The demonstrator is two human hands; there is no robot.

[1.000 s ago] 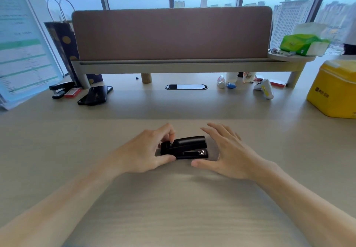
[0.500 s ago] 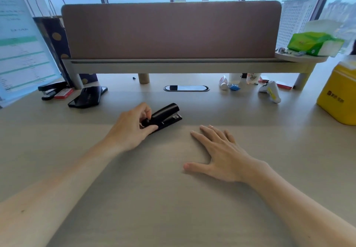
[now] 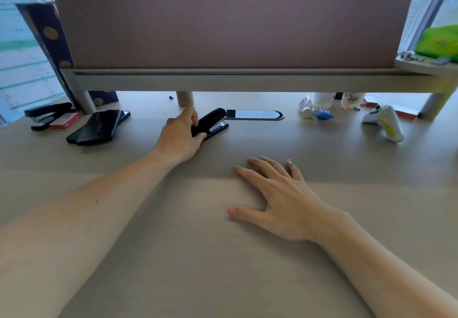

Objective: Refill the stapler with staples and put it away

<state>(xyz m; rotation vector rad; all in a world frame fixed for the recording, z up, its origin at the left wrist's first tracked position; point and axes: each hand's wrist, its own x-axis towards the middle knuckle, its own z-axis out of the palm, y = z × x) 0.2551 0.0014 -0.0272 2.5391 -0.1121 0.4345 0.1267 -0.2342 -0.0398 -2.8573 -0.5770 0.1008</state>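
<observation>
A black stapler (image 3: 213,123) lies closed on the desk (image 3: 173,255), far out near the raised shelf, its nose pointing up and right. My left hand (image 3: 182,134) is stretched forward and grips its rear end, fingers over the top and thumb along the near side. My right hand (image 3: 275,197) rests flat on the desk nearer to me, palm down, fingers spread, holding nothing. A red staple box (image 3: 64,121) sits at the far left beside a second black stapler (image 3: 45,115).
A raised shelf (image 3: 247,81) with a pink divider panel spans the back. Under it are a wooden leg (image 3: 184,98), an oval cable slot (image 3: 254,114), small bottles and a white game controller (image 3: 384,122). A black case (image 3: 98,129) lies left of my left hand.
My left hand has carried the stapler from the desk's middle forward and left to just short of the shelf. My right hand let go of it and now lies flat.
</observation>
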